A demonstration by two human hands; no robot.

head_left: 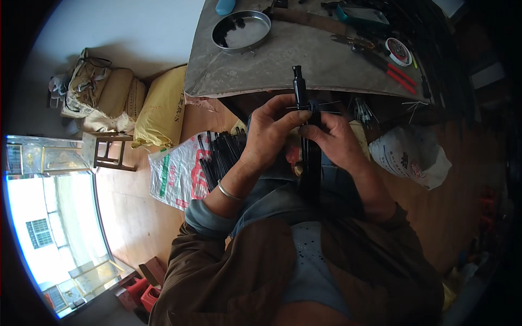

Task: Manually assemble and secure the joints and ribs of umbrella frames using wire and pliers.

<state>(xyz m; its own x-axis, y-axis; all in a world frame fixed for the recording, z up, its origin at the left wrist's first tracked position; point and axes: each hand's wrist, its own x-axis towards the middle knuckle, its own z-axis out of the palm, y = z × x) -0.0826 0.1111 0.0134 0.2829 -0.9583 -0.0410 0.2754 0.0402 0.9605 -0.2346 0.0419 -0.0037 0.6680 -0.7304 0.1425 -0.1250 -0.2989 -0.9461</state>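
A: Which large items are occupying the frame?
B: A grey surface [304,65] is spanning the upper centre. A yellow sack [160,108] is standing at the left of centre; a white bag [405,152] is resting at the right. A metal pan [250,35] is sitting on the surface.
A: What are the hands doing?
B: Near the centre, the left hand [277,125] is gripping a black tube [298,89] in its fingers. The right hand [337,138] is touching dark material beside it; I cannot tell whether its fingers are closing fully.
A: Smallest items?
B: Thin wires [329,103] are projecting rightward beside the tube.
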